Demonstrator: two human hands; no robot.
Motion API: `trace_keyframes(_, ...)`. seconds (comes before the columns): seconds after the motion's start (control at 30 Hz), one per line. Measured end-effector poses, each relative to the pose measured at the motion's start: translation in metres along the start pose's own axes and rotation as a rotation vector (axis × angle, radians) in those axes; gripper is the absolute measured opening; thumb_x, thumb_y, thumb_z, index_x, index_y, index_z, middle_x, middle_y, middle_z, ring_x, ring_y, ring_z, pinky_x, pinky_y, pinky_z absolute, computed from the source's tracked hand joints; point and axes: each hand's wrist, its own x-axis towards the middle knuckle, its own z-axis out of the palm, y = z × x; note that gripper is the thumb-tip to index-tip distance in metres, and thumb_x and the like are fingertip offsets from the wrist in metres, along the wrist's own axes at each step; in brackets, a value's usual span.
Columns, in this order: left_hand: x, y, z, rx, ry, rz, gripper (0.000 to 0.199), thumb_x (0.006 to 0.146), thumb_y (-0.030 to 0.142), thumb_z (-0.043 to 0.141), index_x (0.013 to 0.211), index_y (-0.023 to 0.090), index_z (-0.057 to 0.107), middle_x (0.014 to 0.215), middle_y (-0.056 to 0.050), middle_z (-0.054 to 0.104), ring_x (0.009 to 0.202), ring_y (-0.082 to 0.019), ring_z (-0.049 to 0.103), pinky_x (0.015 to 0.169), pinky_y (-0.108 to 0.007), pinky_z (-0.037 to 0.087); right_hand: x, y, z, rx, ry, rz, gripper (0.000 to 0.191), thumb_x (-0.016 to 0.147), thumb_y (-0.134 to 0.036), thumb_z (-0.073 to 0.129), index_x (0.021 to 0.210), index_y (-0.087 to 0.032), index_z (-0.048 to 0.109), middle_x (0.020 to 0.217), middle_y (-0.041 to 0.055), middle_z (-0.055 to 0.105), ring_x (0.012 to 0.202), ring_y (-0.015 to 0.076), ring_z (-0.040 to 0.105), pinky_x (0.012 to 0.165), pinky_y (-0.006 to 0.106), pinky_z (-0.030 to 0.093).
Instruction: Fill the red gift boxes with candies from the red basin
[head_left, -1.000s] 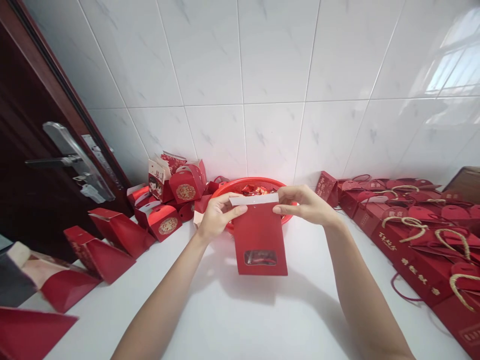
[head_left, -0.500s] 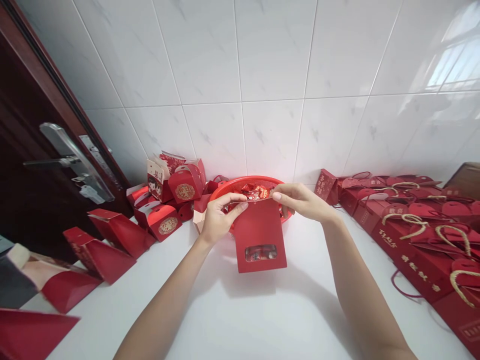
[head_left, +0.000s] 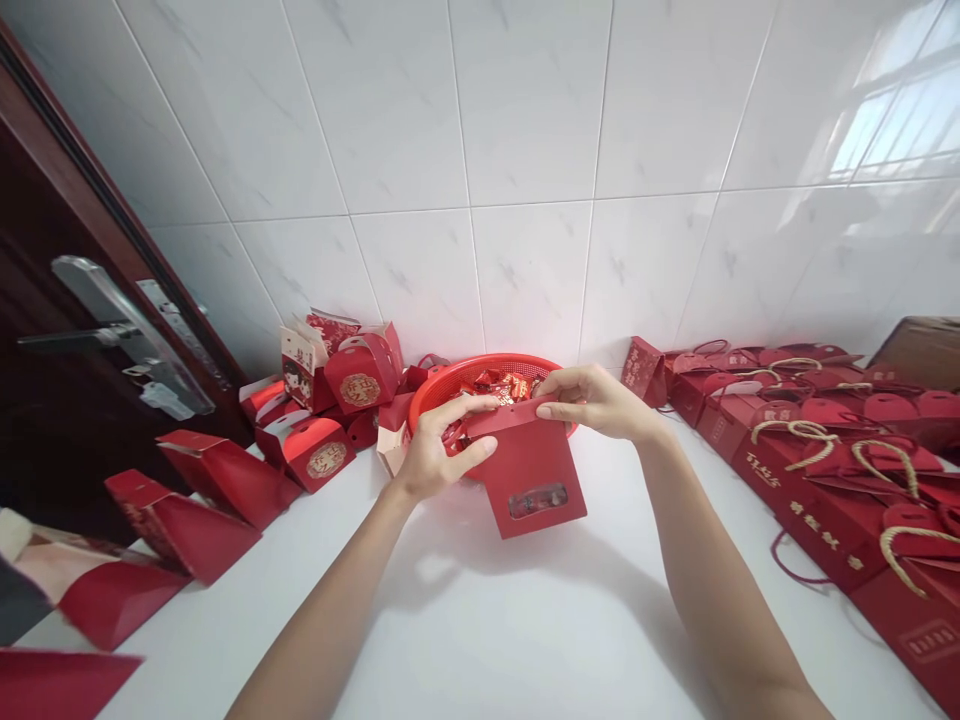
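Note:
A red paper box (head_left: 529, 465) with a small oval window hangs tilted above the white table. My right hand (head_left: 591, 402) pinches its top edge at the right corner. At the top left corner is my left hand (head_left: 450, 445), its thumb and forefinger apart, the forefinger against the upper edge and the thumb over the box front. Wrapped items show through the window. Behind the box stands a red plastic basket (head_left: 431, 388) holding red and gold wrapped sweets (head_left: 514, 388), partly hidden by my hands.
Red boxes (head_left: 315, 452) stand and lie along the left side beside a dark door (head_left: 52, 420) with a metal handle. On the right are rows of red gift bags (head_left: 795, 475) with rope handles. A tiled wall rises behind; a brown carton (head_left: 919, 350) sits far right.
The box has tilted, its lower end swinging right. My left thumb and forefinger have spread apart. The view has shifted slightly to the right.

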Motion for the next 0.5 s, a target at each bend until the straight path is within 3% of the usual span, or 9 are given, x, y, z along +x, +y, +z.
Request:
trace_keyframes(0.07,0.001,0.001,0.001,-0.043,-0.018,-0.080,0.044,0.083,0.043,0.067,0.120,0.018,0.067,0.121,-0.009,0.070,0.112,-0.027,0.065,0.096,-0.036,0.053,0.000,0.000,-0.001,-0.006,0.004,-0.013,0.031,0.082,-0.044,0.071,0.090,-0.014,0.068,0.081,0.0050,0.065,0.069,0.0146,0.060,0.057,0.026,0.048)
trace_keyframes(0.17,0.002,0.001,0.005,-0.074,-0.058,-0.183,0.038,0.088,0.047,0.061,0.106,0.016,0.072,0.104,-0.008,0.075,0.096,-0.025,0.069,0.081,-0.032,0.057,0.000,0.000,-0.002,-0.043,0.009,-0.046,0.031,0.083,-0.045,0.069,0.087,-0.014,0.067,0.081,0.0050,0.065,0.070,0.0151,0.060,0.059,0.027,0.049)
trace_keyframes(0.27,0.002,0.001,0.009,-0.038,-0.063,-0.171,0.033,0.089,0.046,0.061,0.092,0.015,0.073,0.091,-0.006,0.075,0.086,-0.023,0.069,0.076,-0.030,0.056,0.000,0.001,-0.003,-0.135,0.001,-0.056,0.029,0.085,-0.044,0.067,0.086,-0.015,0.068,0.080,0.0041,0.064,0.068,0.0146,0.058,0.060,0.027,0.047)
trace_keyframes(0.5,0.000,-0.001,0.018,-0.033,-0.023,-0.118,0.028,0.088,0.041,0.063,0.089,0.016,0.074,0.089,-0.005,0.075,0.082,-0.020,0.068,0.075,-0.027,0.054,0.002,0.010,-0.009,-0.341,-0.081,-0.067,0.023,0.087,-0.038,0.063,0.092,-0.017,0.072,0.083,0.0038,0.068,0.071,0.0147,0.057,0.060,0.025,0.043)
